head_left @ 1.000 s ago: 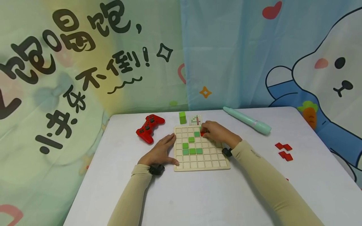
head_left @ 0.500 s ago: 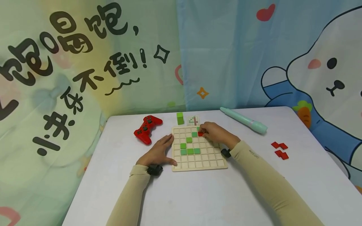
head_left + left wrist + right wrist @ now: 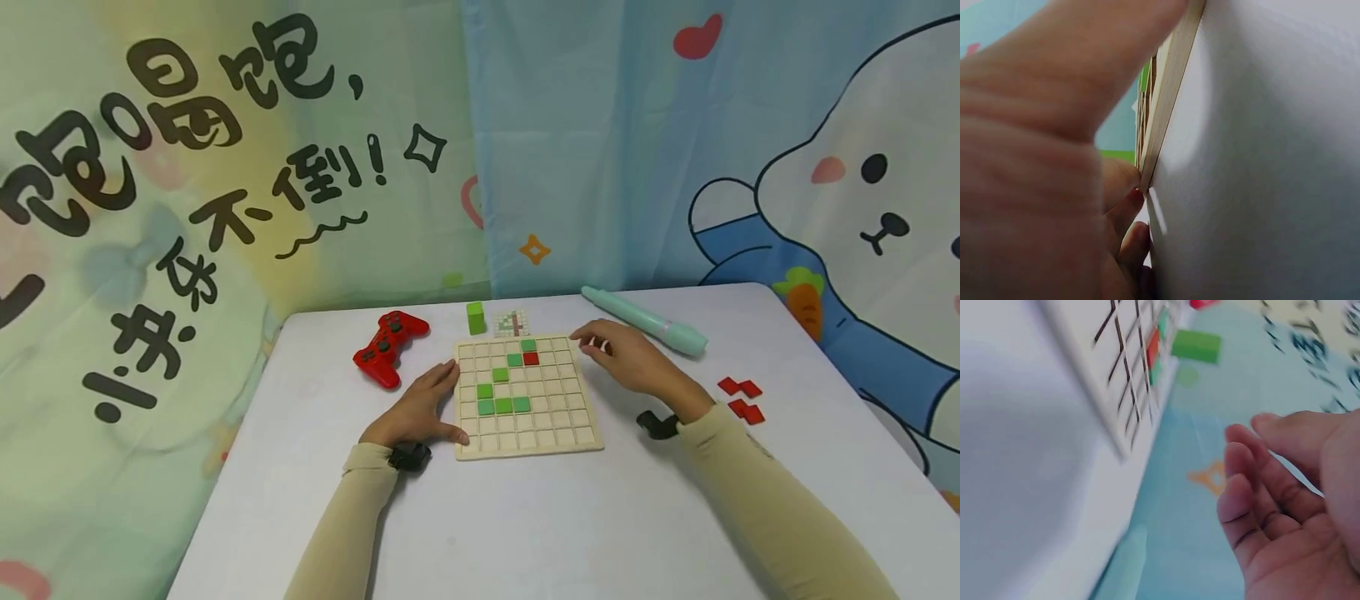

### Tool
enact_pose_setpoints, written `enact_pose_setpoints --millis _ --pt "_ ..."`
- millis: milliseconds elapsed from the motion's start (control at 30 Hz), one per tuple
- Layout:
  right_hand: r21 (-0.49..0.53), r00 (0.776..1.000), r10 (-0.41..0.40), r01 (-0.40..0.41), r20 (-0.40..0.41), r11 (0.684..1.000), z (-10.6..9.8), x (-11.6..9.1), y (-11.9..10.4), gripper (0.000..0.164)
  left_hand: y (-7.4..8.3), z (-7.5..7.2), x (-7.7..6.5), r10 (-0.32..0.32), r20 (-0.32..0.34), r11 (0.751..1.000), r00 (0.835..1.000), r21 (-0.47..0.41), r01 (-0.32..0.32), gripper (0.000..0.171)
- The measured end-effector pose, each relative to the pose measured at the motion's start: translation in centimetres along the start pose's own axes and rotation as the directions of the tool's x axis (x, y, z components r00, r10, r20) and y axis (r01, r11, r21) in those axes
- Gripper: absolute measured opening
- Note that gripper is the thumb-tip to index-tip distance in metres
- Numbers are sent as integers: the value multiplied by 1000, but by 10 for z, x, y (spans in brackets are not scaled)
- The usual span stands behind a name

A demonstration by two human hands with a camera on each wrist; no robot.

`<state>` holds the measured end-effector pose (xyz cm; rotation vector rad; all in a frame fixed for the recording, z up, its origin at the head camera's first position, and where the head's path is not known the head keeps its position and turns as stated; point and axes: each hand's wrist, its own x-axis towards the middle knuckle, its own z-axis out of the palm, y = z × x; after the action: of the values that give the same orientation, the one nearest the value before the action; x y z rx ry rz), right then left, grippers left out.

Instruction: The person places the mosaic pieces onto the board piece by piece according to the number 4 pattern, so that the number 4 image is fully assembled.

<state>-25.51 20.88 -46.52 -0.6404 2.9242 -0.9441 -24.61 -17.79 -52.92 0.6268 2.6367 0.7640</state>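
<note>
Bracing grid board (image 3: 557, 437) on worktop (image 3: 487, 525), presumably against sliding: left hand (image 3: 414, 408), fingers spread wide along left edge. Right hand (image 3: 628, 354) beside far right corner, fingers loosely curled, empty. Red tile (image 3: 531, 358) sits in far-side cell; loose red tiles (image 3: 738, 407) at right, probably for easy reach.

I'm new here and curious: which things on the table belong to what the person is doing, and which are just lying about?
Probably in use:
grid board
green tiles on it
red tile on it
loose red tiles
gridded card
green block (less certain)

Probably just lying about:
red game controller
pale green stick
</note>
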Motion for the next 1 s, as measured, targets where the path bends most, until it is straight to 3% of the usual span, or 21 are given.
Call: enact_pose_setpoints --millis 233,433,633,1000 --pt "-4 976 83 -86 -203 996 -27 -94 42 27 -1 2 -6 -8 -1 1000 1000 -12 8 125" --pt "23 952 215 -216 -218 976 -30 -154 65 26 2 3 -6 -4 -5 1000 1000 -13 4 124" --pt "10 940 297 -300 -166 954 -27 -176 72 29 2 2 -3 0 -6 1000 1000 -8 0 125" --pt "-67 947 319 -317 28 946 -24 -195 86 54 1 2 1 2 0 1000 1000 6 -2 126"
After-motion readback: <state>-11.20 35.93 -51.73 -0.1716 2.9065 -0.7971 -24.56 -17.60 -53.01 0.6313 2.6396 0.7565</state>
